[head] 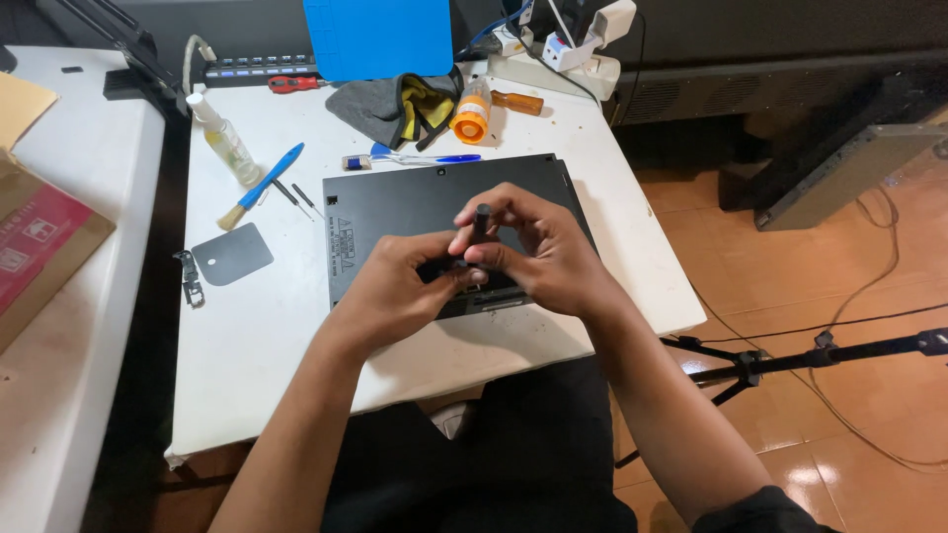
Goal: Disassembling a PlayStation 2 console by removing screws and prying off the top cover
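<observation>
Hands (484, 266) together, fingers around upright black screwdriver (481, 225) over black console (415, 212).

This is my little electronics repair bench, basically. White worktable (247, 345) with a blue-handled dusting brush (262, 186) upper left, a clear spray bottle (225, 138) beside it, a black power strip (259, 69) along the back, a blue silicone work mat (377, 38) at top, and an orange-handled screwdriver (515, 102) nearby.

Console (415, 212) centre on table (257, 336); brush (261, 186) left; cloth (395, 104) behind.
</observation>
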